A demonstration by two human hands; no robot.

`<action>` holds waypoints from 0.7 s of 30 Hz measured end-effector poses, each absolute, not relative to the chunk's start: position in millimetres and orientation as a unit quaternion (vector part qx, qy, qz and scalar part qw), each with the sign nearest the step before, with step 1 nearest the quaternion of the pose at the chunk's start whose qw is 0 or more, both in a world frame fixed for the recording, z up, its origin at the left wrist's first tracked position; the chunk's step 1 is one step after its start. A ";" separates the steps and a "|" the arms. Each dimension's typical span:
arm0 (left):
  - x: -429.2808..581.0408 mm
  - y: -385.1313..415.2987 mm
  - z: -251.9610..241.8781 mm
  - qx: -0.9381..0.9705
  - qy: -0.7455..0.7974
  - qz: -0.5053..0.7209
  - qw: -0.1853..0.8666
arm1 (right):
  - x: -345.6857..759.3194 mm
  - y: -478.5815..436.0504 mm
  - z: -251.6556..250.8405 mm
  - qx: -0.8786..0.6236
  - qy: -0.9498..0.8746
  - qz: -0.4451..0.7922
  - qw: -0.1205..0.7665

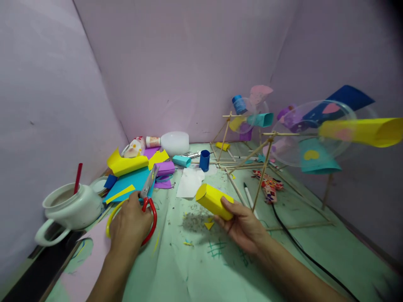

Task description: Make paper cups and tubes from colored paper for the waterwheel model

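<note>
My left hand [130,220] is closed around a pair of scissors [147,186], its back toward me. The blades point away over blue and purple paper, and the red and yellow handle loops stick out on either side of the hand. My right hand [241,222] pinches a rolled yellow paper tube [215,201] between thumb and fingers, tilted, just above the table. Under the tube lies a small yellow paper triangle [209,224] among dark crumbs. A white paper piece [190,183] lies behind it, near an upright dark blue paper tube [204,161].
A white pot [74,205] with a red stick stands at left. Stick frames [267,157] at right carry clear discs with coloured paper cups. A black cable [299,247] runs from a patterned cloth item [268,185]. A white bottle [174,143] lies by the back wall.
</note>
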State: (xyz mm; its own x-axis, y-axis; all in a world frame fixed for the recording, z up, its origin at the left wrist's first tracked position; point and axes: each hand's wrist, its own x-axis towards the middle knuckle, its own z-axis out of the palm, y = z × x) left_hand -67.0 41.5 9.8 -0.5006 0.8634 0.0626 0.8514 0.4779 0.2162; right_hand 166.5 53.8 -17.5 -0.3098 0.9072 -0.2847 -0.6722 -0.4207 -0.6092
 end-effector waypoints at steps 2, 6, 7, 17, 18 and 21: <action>-69.8 43.5 7.1 0.500 0.862 0.078 0.017 | 167.9 56.0 -16.5 -0.309 -0.145 0.806 0.483; -74.6 47.0 2.0 0.497 0.866 0.055 0.019 | 168.5 58.4 -15.0 -0.300 -0.088 0.826 0.469; -75.7 47.7 1.1 0.495 0.867 0.056 0.021 | 168.6 58.9 -14.6 -0.299 -0.077 0.829 0.466; -73.7 47.1 3.4 0.497 0.860 0.110 0.045 | 174.6 62.5 -20.3 -0.233 -0.069 0.884 0.399; -71.9 46.7 3.8 0.500 0.857 0.117 0.048 | 174.9 63.0 -21.3 -0.224 -0.073 0.889 0.393; -65.7 45.6 3.1 0.531 0.834 0.137 0.058 | 174.8 64.6 -23.1 -0.202 -0.081 0.898 0.382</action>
